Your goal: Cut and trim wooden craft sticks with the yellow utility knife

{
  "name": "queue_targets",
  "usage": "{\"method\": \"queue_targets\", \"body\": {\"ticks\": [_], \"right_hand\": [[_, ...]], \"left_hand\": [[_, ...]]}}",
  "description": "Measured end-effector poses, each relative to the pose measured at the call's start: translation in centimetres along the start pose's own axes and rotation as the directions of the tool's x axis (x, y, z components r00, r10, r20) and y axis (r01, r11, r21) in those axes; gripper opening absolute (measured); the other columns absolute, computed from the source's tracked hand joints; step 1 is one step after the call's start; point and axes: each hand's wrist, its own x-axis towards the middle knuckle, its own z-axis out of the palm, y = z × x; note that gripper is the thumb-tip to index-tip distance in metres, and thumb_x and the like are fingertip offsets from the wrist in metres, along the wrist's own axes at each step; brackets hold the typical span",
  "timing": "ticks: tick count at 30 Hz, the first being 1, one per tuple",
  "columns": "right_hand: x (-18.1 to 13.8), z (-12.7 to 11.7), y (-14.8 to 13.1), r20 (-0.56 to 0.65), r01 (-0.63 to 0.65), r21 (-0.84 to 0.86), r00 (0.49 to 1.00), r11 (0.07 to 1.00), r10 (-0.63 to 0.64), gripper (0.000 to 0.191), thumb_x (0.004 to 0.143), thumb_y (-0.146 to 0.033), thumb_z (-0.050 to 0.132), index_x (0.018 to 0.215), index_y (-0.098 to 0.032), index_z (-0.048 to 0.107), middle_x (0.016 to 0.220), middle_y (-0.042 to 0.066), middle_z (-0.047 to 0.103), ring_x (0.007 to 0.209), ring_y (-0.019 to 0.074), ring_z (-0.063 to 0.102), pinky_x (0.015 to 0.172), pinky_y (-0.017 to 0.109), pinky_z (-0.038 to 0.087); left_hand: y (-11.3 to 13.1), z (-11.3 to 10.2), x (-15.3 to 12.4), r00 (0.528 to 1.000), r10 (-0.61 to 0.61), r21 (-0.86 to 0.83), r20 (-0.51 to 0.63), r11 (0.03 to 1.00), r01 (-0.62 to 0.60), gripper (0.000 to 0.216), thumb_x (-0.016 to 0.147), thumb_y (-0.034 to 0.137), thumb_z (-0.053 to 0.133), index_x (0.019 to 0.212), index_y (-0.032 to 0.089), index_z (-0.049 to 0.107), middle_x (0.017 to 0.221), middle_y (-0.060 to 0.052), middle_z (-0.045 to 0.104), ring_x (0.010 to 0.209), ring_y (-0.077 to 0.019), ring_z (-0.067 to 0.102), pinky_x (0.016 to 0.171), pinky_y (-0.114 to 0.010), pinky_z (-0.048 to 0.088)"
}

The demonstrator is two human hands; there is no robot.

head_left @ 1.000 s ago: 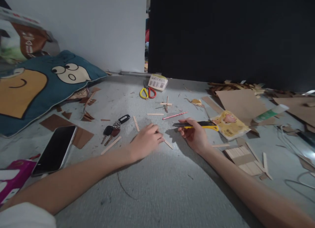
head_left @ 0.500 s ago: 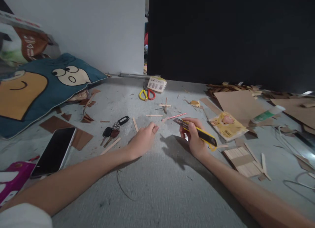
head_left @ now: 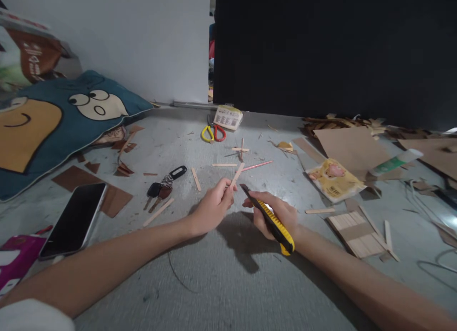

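Note:
Between the thumb and fingers of my left hand (head_left: 214, 202) is a thin wooden craft stick (head_left: 237, 175), tilted up and away to the right. My right hand (head_left: 276, 214) is wrapped round a yellow and black utility knife (head_left: 273, 220). Its blade end points toward the stick, a small gap apart from it. Just beyond the hands lie a red-and-white striped pencil-like rod (head_left: 257, 165), a loose craft stick (head_left: 224, 165) and a small crossed stick piece (head_left: 242, 149). Another short stick (head_left: 196, 179) lies left of my left hand.
Keys (head_left: 160, 190) and a phone (head_left: 74, 219) lie at left near a blue cushion (head_left: 100, 114). Scissors (head_left: 213, 133) and a small packet (head_left: 228, 117) sit at the back. On the right are bundled craft sticks (head_left: 353, 233), a yellow packet (head_left: 334, 178), a glue stick (head_left: 396, 162) and cardboard (head_left: 348, 147).
The stick in my left hand now points up more visibly. My right hand has come nearer and turned, so the utility knife slants more steeply toward the stick.

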Motion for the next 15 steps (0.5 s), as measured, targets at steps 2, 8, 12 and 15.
{"method": "queue_targets", "body": {"ticks": [2, 8, 12, 15], "right_hand": [[-0.18, 0.34, -0.07, -0.015, -0.014, -0.053, 1.000, 0.999, 0.013, 0.045, 0.097, -0.016, 0.061, 0.139, -0.031, 0.057, 0.101, 0.006, 0.083, 0.081, 0.0241, 0.082, 0.074, 0.034, 0.068], [-0.30, 0.62, 0.15, -0.101, 0.053, -0.202, 0.992, 0.978, -0.075, 0.050, 0.095, -0.019, 0.067, 0.143, -0.027, 0.056, 0.100, 0.004, 0.085, 0.080, 0.0243, 0.084, 0.072, 0.031, 0.070], [-0.28, 0.47, -0.06, -0.101, 0.074, -0.222, 0.990, 0.972, -0.098, 0.050, 0.098, -0.022, 0.067, 0.147, -0.028, 0.055, 0.104, 0.004, 0.085, 0.083, 0.0252, 0.084, 0.073, 0.032, 0.070], [-0.25, 0.39, -0.21, -0.100, 0.091, -0.234, 0.988, 0.968, -0.117, 0.052, 0.099, -0.022, 0.068, 0.149, -0.027, 0.053, 0.104, 0.005, 0.085, 0.084, 0.0248, 0.084, 0.074, 0.031, 0.070]], "left_hand": [[0.11, 0.01, -0.08, 1.000, 0.011, 0.024, 0.011, 1.000, -0.011, 0.027, 0.109, 0.046, 0.036, 0.100, 0.023, 0.047, 0.064, 0.008, 0.042, 0.056, -0.0120, 0.037, 0.058, -0.026, 0.033], [0.79, -0.03, -0.28, 0.999, 0.045, 0.114, 0.021, 0.992, -0.047, 0.024, 0.108, 0.041, 0.036, 0.101, 0.022, 0.049, 0.064, 0.008, 0.042, 0.058, -0.0126, 0.041, 0.061, -0.027, 0.033], [0.82, 0.00, -0.41, 0.997, 0.068, 0.147, 0.020, 0.987, -0.070, 0.022, 0.108, 0.039, 0.037, 0.102, 0.022, 0.049, 0.065, 0.008, 0.044, 0.058, -0.0127, 0.042, 0.061, -0.027, 0.033], [0.66, 0.06, -0.46, 0.997, 0.076, 0.148, 0.022, 0.986, -0.079, 0.022, 0.109, 0.039, 0.036, 0.104, 0.022, 0.049, 0.064, 0.008, 0.043, 0.057, -0.0130, 0.042, 0.061, -0.027, 0.033]]}}
